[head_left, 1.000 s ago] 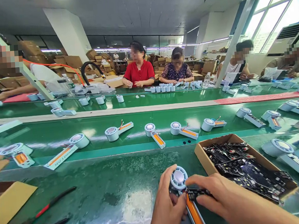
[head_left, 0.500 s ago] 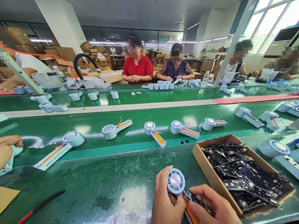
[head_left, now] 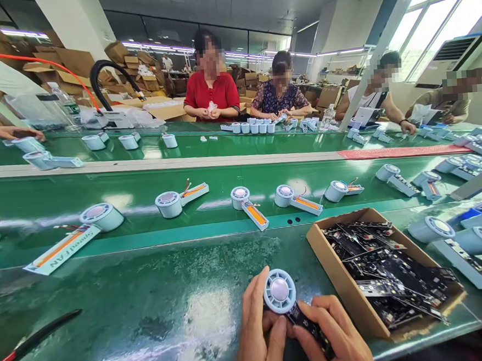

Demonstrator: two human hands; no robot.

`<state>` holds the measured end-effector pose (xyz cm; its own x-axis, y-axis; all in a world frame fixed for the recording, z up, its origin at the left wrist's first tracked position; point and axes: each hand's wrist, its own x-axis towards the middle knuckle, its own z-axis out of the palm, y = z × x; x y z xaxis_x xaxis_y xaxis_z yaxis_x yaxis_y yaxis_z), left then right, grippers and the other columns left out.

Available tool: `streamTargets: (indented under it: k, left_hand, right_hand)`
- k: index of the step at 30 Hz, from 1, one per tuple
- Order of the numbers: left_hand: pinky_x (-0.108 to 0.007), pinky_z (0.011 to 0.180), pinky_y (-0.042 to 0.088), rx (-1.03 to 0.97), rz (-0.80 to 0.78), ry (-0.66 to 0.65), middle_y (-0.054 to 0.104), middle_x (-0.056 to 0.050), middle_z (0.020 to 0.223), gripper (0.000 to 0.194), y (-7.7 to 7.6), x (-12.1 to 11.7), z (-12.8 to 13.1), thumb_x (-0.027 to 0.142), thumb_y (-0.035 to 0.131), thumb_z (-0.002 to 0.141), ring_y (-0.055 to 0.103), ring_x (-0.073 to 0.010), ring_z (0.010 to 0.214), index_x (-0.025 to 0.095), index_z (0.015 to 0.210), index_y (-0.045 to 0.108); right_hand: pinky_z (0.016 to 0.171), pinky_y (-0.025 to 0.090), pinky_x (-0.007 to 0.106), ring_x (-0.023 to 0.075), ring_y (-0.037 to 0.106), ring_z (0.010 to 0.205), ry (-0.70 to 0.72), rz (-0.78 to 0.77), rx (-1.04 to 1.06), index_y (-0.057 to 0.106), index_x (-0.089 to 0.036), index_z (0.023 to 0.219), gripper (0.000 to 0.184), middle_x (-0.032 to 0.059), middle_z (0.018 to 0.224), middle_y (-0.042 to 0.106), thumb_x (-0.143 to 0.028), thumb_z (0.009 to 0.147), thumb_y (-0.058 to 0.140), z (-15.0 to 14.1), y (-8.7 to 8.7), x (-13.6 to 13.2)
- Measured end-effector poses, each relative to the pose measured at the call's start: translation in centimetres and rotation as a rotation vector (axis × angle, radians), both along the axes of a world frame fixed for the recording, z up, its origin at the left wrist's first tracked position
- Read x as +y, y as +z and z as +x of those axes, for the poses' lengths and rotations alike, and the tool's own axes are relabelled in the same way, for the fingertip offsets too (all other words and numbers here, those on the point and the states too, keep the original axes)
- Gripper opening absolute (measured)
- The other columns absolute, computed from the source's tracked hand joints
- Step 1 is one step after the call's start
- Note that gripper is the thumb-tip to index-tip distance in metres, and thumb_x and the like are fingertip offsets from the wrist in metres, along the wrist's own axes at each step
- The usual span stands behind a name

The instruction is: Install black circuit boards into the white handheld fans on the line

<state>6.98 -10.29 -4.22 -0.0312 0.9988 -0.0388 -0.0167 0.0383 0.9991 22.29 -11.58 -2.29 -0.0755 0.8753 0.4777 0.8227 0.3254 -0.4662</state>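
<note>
Low in the head view, a light-blue handheld fan [head_left: 279, 291] has its round head tilted up toward me. My left hand [head_left: 257, 330] is closed around the fan at its head and neck. A narrow black circuit board [head_left: 306, 321] lies along the fan's handle, covering the orange strip seen there before. My right hand [head_left: 338, 330] pinches this board between thumb and fingers. The handle's lower end is hidden behind my hands. Just right of them stands a cardboard box [head_left: 343, 289] with many similar boards inside.
More fans with orange-filled handles, such as a fan [head_left: 99, 217] at left, lie along the green conveyor belt [head_left: 211, 226]. Red-and-black pliers [head_left: 29, 341] rest at lower left. Fans with boards [head_left: 463, 261] sit at right. Several people work across the belt.
The board has swung from across the handle to lie along it, under my right fingers. My left hand keeps hold of the fan. The view has shifted, and a co-worker's hand at left has moved.
</note>
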Motion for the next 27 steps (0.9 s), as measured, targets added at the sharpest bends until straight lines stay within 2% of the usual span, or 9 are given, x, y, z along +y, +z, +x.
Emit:
streamTargets:
  k: [2,4,6,10,13,15,18,22,27]
  left_hand:
    - [-0.036,0.094,0.055,-0.050,-0.038,-0.032,0.029,-0.004,0.159,0.054,0.8,0.2,0.1,0.035,0.051,0.095,0.068,-0.0219,0.107,0.039,0.147,0.042]
    - [-0.032,0.086,0.058,-0.073,-0.074,-0.052,0.029,-0.005,0.157,0.055,1.6,0.4,0.1,0.034,0.055,0.092,0.071,-0.0157,0.091,0.037,0.145,0.043]
    - [-0.032,0.086,0.058,-0.066,-0.099,-0.030,0.035,-0.006,0.153,0.055,2.2,0.7,0.1,0.032,0.059,0.088,0.071,-0.0173,0.095,0.035,0.142,0.047]
    - [-0.035,0.087,0.059,-0.002,-0.121,0.014,0.048,-0.009,0.147,0.056,2.6,1.1,0.2,0.029,0.064,0.084,0.067,-0.0273,0.114,0.032,0.138,0.051]
    - [-0.034,0.082,0.060,0.052,-0.115,0.053,0.057,-0.009,0.139,0.057,2.9,1.4,0.4,0.026,0.065,0.080,0.069,-0.0270,0.109,0.029,0.136,0.053]
    - [-0.032,0.077,0.060,0.078,-0.114,0.083,0.060,-0.009,0.134,0.057,3.1,1.6,0.4,0.025,0.064,0.078,0.072,-0.0244,0.098,0.028,0.134,0.053]
    - [-0.031,0.069,0.060,0.108,-0.156,0.030,0.060,-0.009,0.132,0.058,3.7,1.8,0.3,0.024,0.064,0.076,0.073,-0.0199,0.081,0.028,0.134,0.052]
    - [-0.035,0.071,0.061,-0.025,-0.247,-0.022,0.068,-0.005,0.116,0.066,4.3,1.8,0.0,0.032,0.071,0.075,0.072,-0.0187,0.072,0.028,0.135,0.045]
    - [-0.032,0.078,0.057,-0.141,-0.218,-0.042,0.072,-0.001,0.109,0.069,4.6,1.3,-0.2,0.036,0.079,0.073,0.072,-0.0185,0.083,0.028,0.132,0.044]
  right_hand:
    - [0.073,0.062,0.027,0.0206,0.073,0.084,-0.015,0.008,-0.010,0.071,-0.025,0.107,0.028,0.0069,0.093,0.067,-0.043,0.101,0.051,0.2,0.0,0.0]
    - [0.073,0.062,0.027,0.0208,0.073,0.085,-0.020,0.005,-0.007,0.071,-0.025,0.107,0.028,0.0068,0.094,0.067,-0.045,0.100,0.052,0.4,-0.1,0.1]
    - [0.072,0.062,0.027,0.0204,0.073,0.084,-0.017,0.001,0.000,0.071,-0.026,0.108,0.028,0.0062,0.094,0.067,-0.045,0.100,0.053,0.6,-0.2,0.1]
    - [0.075,0.063,0.030,0.0218,0.073,0.085,-0.002,0.052,-0.007,0.071,-0.025,0.113,0.024,0.0074,0.095,0.068,-0.040,0.099,0.057,0.6,-1.0,-0.1]
    - [0.082,0.062,0.032,0.0233,0.073,0.092,0.045,0.043,-0.002,0.067,-0.026,0.122,0.027,0.0090,0.101,0.070,-0.035,0.099,0.058,1.2,-1.3,-0.3]
    - [0.087,0.061,0.030,0.0224,0.073,0.099,0.140,-0.035,0.008,0.062,-0.026,0.132,0.034,0.0089,0.108,0.071,-0.032,0.098,0.059,2.1,-1.0,-0.4]
    - [0.095,0.056,0.025,0.0198,0.070,0.110,0.307,-0.232,0.084,0.057,-0.025,0.140,0.041,0.0082,0.119,0.070,-0.027,0.099,0.056,3.9,0.1,-0.3]
    - [0.099,0.053,0.025,0.0182,0.069,0.114,0.236,-0.451,0.262,0.061,-0.023,0.135,0.036,0.0073,0.119,0.073,-0.030,0.104,0.044,5.5,1.4,-0.5]
    - [0.095,0.055,0.029,0.0218,0.071,0.108,0.249,-0.526,0.413,0.067,-0.024,0.129,0.039,0.0065,0.116,0.076,-0.043,0.104,0.043,5.0,2.8,-0.7]
